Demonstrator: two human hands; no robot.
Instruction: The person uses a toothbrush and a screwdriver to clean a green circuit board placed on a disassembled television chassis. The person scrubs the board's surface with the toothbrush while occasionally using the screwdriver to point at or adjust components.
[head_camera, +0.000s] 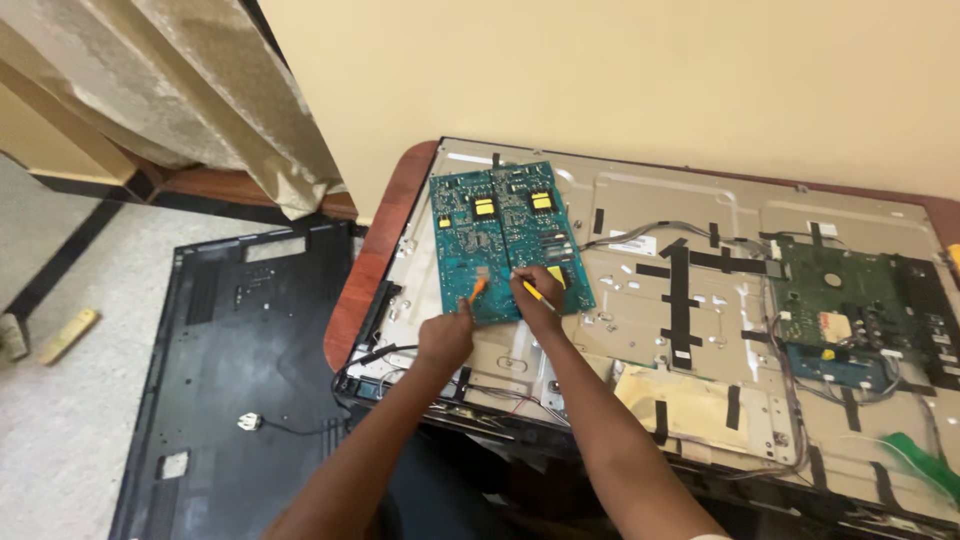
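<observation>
Starting at the fingers, we find those of the left hand (443, 338) closed around an orange-tipped tool (477, 289), its tip resting on the lower part of the teal circuit board (505, 235). The fingers of the right hand (535, 293) are pinched together on a yellow-handled tool (538, 293), also at the board's lower edge, just beside the left. Both tools meet the board near its middle seam, close to a yellow component (556, 276).

The board lies flat on the opened metal back of a flat-screen television (700, 300), at its left end. The television lies face down on a wooden worktop (372, 262). A green main board (850, 290) sits well apart at the right end, with grey cables (640, 232) and strips of black tape (680, 290) between. The removed black rear cover (240, 380) lies on the floor (60, 430), to the left.

In our judgement, the main hazards are these:
- Either tip could slip across the densely populated surface and scratch a track or bridge two contacts, because both are held at a slant near small parts.
- If the board holds any charge, bare hands this close could take a shock.
- The panel overhangs the near edge of the worktop, so downward pressure could flex it.
</observation>
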